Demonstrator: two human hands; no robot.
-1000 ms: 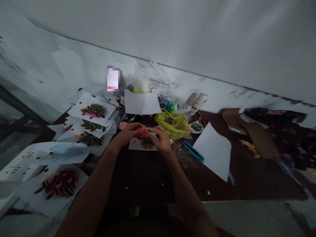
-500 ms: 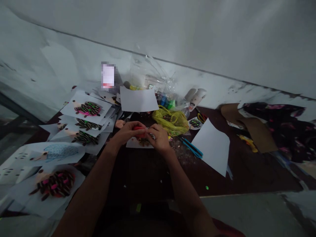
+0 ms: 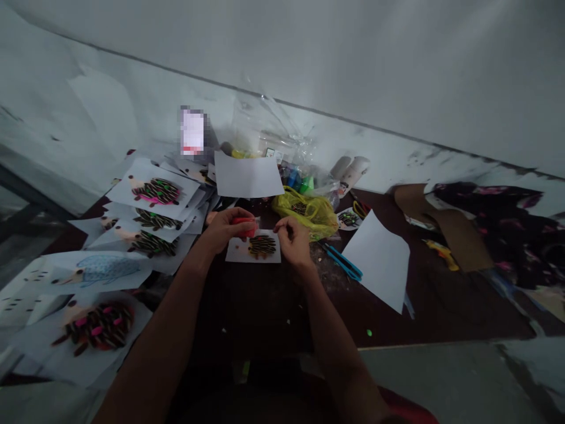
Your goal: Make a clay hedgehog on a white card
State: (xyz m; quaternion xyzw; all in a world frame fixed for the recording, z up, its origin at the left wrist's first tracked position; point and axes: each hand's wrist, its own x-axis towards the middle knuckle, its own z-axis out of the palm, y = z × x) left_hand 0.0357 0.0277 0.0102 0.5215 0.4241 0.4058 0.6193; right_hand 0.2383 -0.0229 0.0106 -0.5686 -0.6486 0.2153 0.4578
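Note:
My left hand [image 3: 229,227] grips a small red object [image 3: 245,227], held just above the upper left corner of a small white card [image 3: 253,250]. The card lies on the dark table [image 3: 265,312] and bears a dark striped hedgehog picture [image 3: 262,245]. My right hand [image 3: 293,241] is at the card's right edge with its fingers curled together; I cannot tell whether anything small is pinched in them.
Several finished hedgehog sheets [image 3: 152,194] are piled at the left. A yellow plastic bag [image 3: 309,213], coloured pots [image 3: 302,184] and clear wrapping lie behind the card. Blue scissors [image 3: 344,263] and a blank white sheet [image 3: 377,259] lie to the right, cardboard [image 3: 445,229] beyond.
My hands were joined over the card around the red object. They have now parted: the left keeps the red object, the right has drawn to the card's right edge, uncovering the hedgehog picture.

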